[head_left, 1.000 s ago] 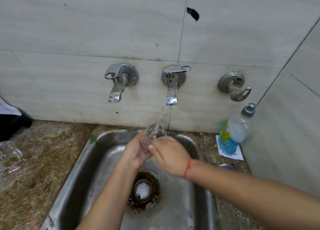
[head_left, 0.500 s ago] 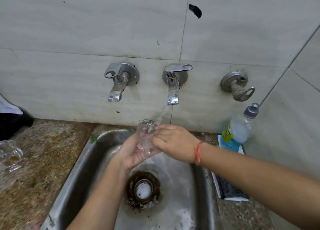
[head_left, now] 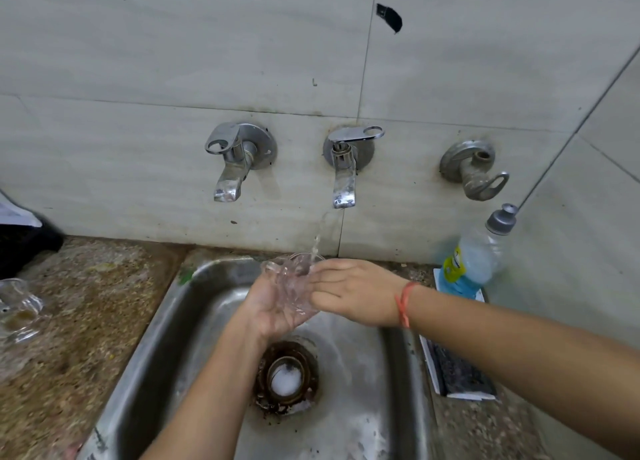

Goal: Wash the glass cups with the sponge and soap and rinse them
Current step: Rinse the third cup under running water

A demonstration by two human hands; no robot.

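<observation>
A clear glass cup [head_left: 294, 283] is tilted under the water that runs from the middle tap [head_left: 344, 182], above the steel sink [head_left: 166, 321]. My left hand [head_left: 266, 307] cradles it from below, palm up, with the fingers round its base. From the right, my right hand [head_left: 356, 291] holds the cup's side and rim between fingers and thumb. A second glass cup [head_left: 19, 307] stands on the stone counter at the far left. The soap bottle [head_left: 474, 262], with blue liquid and a grey cap, leans in the right corner. No sponge is clearly visible.
The left tap [head_left: 228, 168] is dry, and a third wall fitting [head_left: 474, 168] sits to the right. A dark pad on a white tray [head_left: 457, 369] lies on the right counter. The drain [head_left: 285, 378] is foamy. A dark object [head_left: 24, 248] is at the back left.
The cup has stayed under the stream while both hands turned it. My right hand shifted from over the cup to its right side, and the cup now lies lower in my left palm.
</observation>
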